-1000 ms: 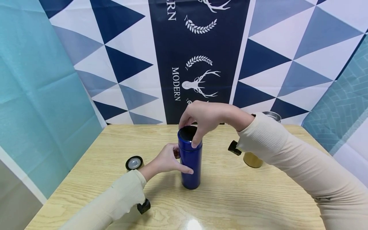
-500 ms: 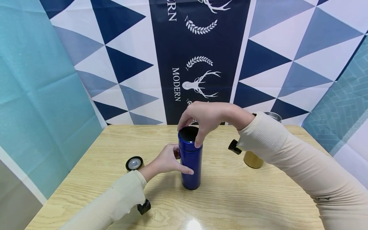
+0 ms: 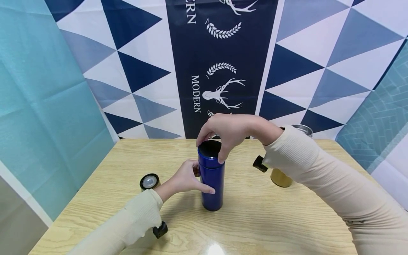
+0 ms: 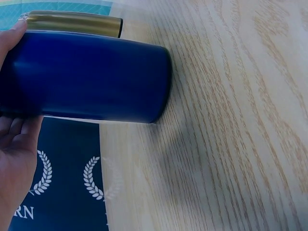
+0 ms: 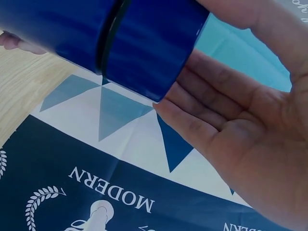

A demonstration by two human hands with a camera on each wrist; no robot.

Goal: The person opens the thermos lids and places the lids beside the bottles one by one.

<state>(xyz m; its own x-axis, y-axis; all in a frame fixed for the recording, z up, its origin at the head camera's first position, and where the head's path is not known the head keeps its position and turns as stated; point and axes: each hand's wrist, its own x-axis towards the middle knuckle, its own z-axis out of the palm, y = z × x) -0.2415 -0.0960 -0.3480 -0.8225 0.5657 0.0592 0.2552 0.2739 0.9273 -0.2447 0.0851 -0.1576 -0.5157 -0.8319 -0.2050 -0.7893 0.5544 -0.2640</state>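
A blue thermos flask (image 3: pixel 212 200) stands upright on the wooden table (image 3: pixel 245 226). My left hand (image 3: pixel 186 177) grips its body from the left, the thumb across the front and the fingers behind. Over the top, my right hand (image 3: pixel 231 131) holds the lid (image 3: pixel 208 162), thumb at the near right side and fingers at the far left rim. A dark ring separates lid and body in the right wrist view, where the right hand (image 5: pixel 240 130) reaches round the lid's end. The left wrist view shows the flask's lower body (image 4: pixel 96 77) and base.
Beyond the right forearm stands a gold flask (image 3: pixel 280 178) with a bare steel mouth, partly hidden by the sleeve. A round gold cap (image 3: pixel 149 181) with a black rim lies left, behind the left wrist. Patterned cloth (image 3: pixel 220 53) hangs along the table's back edge.
My right thumb has shifted slightly right along the lid, and the right fingers slightly left at its rim. The left hand and the flask stay in place.
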